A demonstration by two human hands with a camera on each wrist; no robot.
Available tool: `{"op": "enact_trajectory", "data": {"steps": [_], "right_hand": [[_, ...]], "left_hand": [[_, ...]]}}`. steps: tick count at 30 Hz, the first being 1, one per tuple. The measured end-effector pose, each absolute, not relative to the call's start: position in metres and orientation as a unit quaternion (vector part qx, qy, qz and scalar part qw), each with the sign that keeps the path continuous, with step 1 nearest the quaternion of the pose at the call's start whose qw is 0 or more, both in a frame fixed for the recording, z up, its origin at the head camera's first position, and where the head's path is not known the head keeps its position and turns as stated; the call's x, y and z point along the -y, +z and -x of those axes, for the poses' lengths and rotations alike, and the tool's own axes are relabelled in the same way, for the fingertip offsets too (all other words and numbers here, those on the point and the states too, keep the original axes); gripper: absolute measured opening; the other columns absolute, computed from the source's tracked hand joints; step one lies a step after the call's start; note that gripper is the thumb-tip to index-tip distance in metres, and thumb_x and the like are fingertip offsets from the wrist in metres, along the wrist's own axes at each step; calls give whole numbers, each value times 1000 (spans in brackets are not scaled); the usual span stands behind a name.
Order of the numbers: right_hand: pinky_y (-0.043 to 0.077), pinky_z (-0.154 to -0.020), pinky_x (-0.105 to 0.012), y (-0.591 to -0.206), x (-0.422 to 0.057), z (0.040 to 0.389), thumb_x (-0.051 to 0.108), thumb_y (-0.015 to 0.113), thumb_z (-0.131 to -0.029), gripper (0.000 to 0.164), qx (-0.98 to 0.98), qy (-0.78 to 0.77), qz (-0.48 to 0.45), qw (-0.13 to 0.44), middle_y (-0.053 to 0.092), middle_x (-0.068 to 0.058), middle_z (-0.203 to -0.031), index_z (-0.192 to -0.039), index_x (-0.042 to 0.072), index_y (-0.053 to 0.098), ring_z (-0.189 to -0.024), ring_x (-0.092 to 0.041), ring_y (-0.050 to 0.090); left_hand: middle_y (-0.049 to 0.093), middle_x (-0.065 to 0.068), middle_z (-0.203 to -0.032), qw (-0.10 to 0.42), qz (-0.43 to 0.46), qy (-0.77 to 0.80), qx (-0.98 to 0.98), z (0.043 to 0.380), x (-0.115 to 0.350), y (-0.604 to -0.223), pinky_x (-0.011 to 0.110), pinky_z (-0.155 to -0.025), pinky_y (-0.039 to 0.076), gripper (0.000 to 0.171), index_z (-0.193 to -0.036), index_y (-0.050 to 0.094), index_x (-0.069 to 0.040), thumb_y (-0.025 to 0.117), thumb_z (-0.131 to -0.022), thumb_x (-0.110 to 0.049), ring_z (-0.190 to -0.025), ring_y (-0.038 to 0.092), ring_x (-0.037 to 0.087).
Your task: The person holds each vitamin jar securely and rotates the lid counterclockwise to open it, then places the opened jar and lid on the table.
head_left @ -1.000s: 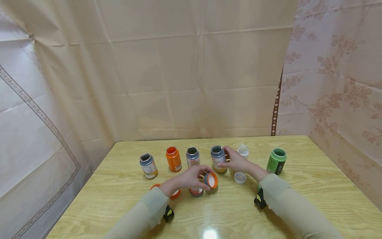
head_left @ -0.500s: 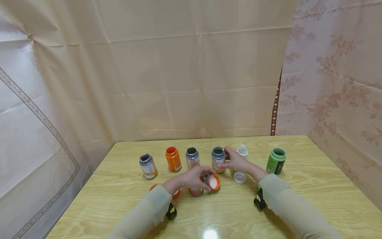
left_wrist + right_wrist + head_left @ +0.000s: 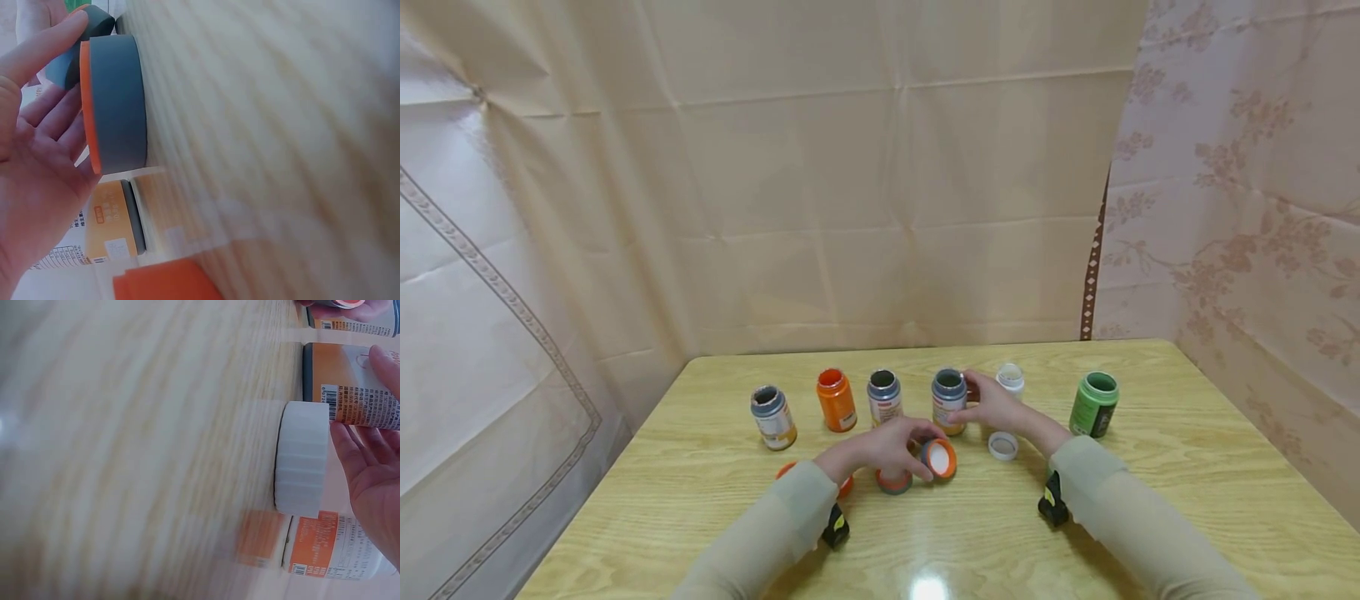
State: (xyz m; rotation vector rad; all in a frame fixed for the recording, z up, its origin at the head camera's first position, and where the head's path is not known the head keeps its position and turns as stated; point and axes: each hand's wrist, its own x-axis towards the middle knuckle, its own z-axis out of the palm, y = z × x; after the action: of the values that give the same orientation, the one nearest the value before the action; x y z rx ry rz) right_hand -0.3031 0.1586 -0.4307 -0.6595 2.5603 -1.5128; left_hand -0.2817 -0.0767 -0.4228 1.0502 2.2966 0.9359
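Near the middle of the table, my left hand (image 3: 891, 446) pinches a grey bottle cap (image 3: 939, 459) with an orange rim, tipped so its white inside shows. In the left wrist view the thumb lies over this held cap (image 3: 100, 22), and a second grey cap (image 3: 117, 103) is beside it on the table. My right hand (image 3: 996, 404) grips an uncapped grey-necked bottle (image 3: 949, 402) that stands upright. The right wrist view has its fingers (image 3: 353, 453) beneath the labelled bottle (image 3: 347, 381), and the thumb on its other side. A white cap (image 3: 303, 459) lies close to that hand.
Uncapped bottles form a row: a grey-necked one (image 3: 773, 418), an orange one (image 3: 837, 402), another grey-necked one (image 3: 883, 393), a white one (image 3: 1011, 379) and a green one (image 3: 1094, 406). Orange caps (image 3: 786, 469) lie partly hidden by my left arm. Curtains hang behind the table (image 3: 647, 500).
My left hand has shifted slightly right and nearer with the grey cap. The bottle in my right hand has moved a touch to the right and stands straighter; that hand has barely moved.
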Motion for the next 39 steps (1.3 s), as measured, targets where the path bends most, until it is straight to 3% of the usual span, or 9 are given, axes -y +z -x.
{"op": "enact_trajectory", "data": {"steps": [8, 23, 39], "right_hand": [[44, -97, -49, -432, -159, 305, 10, 81, -79, 63, -839, -499, 216, 38, 59, -22, -120, -128, -9, 48, -113, -40, 56], [45, -96, -49, -433, -159, 305, 8, 80, -80, 63, -828, -516, 214, 50, 58, -22, -121, -129, -10, 46, -114, -40, 55], [43, -98, -49, -430, -161, 305, 13, 82, -79, 66, -835, -510, 202, 49, 57, -21, -124, -131, -7, 46, -118, -41, 53]], "left_hand": [[65, -1, -113, 210, -397, 330, -831, 283, 74, -424, 24, -97, 41, 50, -120, 62, -5, 83, -75, -4, -105, 55, 5], [61, -6, -107, 201, -388, 292, -851, 281, 71, -423, 22, -95, 39, 53, -121, 65, -8, 86, -72, -8, -98, 53, 4], [62, -10, -111, 201, -365, 302, -857, 285, 77, -427, 28, -101, 38, 51, -121, 65, -12, 86, -74, -12, -105, 55, 5]]}}
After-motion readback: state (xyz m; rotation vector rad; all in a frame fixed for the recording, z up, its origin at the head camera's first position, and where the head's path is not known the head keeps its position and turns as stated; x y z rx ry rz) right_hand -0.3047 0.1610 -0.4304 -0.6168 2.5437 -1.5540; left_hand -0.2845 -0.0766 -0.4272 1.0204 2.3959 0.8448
